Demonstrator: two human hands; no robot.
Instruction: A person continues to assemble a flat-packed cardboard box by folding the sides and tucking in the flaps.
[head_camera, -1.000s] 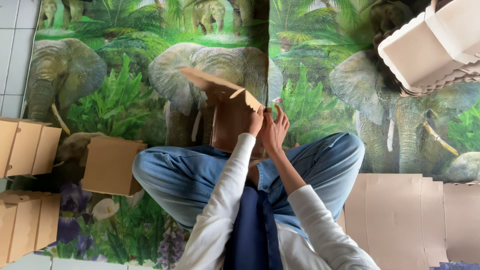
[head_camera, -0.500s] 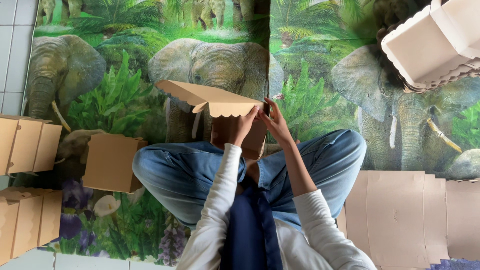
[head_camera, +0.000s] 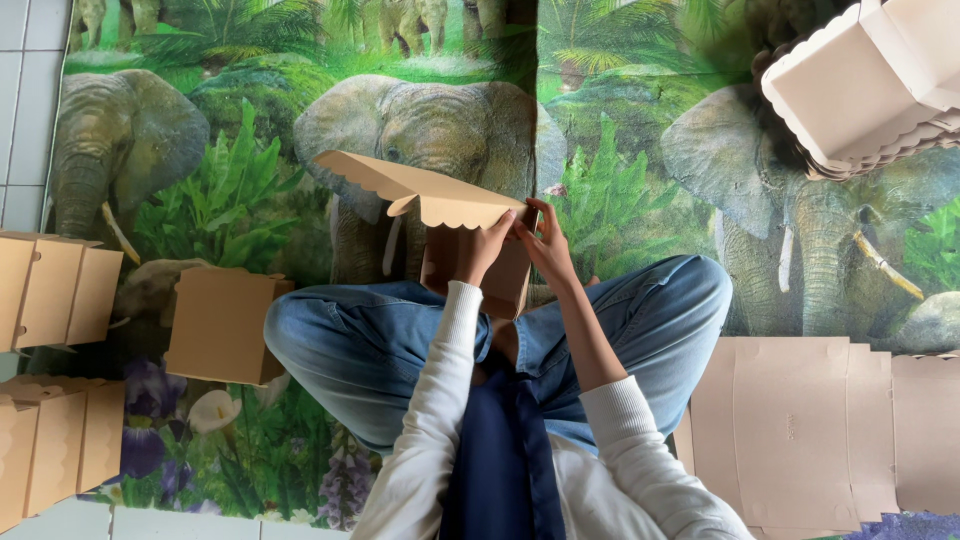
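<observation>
The left hand (head_camera: 487, 250) and right hand (head_camera: 548, 245) both close their fingers on a brown cardboard box (head_camera: 470, 265) with scalloped lid raised; folded boxes (head_camera: 222, 325) sit nearby on the floor mat (head_camera: 620, 200).

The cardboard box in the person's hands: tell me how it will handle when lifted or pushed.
The cardboard box is probably light: fingertips of the left hand and right hand alone steady it. Its scalloped lid stands open, so it likely flexes. Flat-sided, it should slide, not roll.
</observation>
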